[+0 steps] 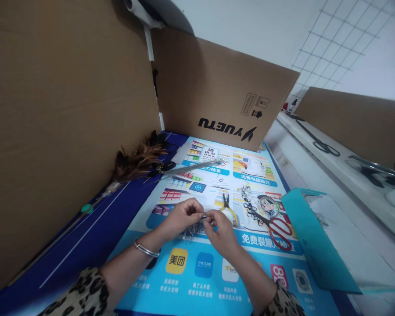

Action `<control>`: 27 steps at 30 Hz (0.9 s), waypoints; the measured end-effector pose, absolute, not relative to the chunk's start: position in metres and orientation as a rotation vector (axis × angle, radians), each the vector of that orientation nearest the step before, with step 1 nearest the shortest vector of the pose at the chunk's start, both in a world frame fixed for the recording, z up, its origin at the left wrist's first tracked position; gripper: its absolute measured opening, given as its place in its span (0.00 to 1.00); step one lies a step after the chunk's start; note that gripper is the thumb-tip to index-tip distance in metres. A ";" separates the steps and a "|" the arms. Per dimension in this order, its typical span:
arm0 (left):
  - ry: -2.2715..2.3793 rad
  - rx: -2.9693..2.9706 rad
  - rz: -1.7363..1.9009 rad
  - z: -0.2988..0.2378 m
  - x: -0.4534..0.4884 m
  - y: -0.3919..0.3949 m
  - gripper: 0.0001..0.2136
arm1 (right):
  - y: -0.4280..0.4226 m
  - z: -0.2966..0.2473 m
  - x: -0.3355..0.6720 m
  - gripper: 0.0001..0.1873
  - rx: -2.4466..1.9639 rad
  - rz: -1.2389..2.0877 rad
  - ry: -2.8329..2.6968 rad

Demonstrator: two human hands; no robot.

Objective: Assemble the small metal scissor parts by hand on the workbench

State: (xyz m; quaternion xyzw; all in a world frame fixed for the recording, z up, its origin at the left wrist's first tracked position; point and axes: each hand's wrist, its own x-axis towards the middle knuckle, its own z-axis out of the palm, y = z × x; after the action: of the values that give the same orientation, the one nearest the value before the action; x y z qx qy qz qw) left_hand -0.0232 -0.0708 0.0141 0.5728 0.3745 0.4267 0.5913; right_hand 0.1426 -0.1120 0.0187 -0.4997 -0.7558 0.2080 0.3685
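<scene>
The left hand [181, 218] and right hand [223, 231] jointly pinch a small, thin, dark piece [203, 216], seemingly to steady it, with yellow-handled metal pliers [226, 206] within easy reach.

Muted, cool light falls on the white wall [243, 30], a curved shadow [177, 57] crosses the YUETU cardboard panel [228, 90], and wide-angle distortion stretches the edges; fine detail (the silvery strands [193, 229] included) smears softly.
</scene>
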 end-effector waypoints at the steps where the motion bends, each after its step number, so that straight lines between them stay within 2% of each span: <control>1: 0.886 1.374 1.005 0.014 -0.023 -0.071 0.04 | -0.112 0.019 0.143 0.10 -1.287 0.548 -1.934; 4: 0.903 1.500 1.031 0.014 -0.022 -0.071 0.01 | -0.111 0.019 0.143 0.08 -1.279 0.578 -1.919; 18: 0.738 1.471 1.064 0.017 -0.021 -0.077 0.04 | -0.111 0.022 0.144 0.07 -1.284 0.607 -1.873; 27: 0.768 1.583 1.060 0.021 -0.020 -0.077 0.04 | -0.112 0.027 0.142 0.07 -1.247 0.758 -1.816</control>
State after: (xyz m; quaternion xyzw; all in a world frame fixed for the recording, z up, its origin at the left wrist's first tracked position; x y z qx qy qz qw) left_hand -0.0197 -0.0774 0.0212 0.6594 0.3199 0.4416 0.5174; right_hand 0.1416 -0.1120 0.0265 -0.4918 -0.7162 0.2987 0.3949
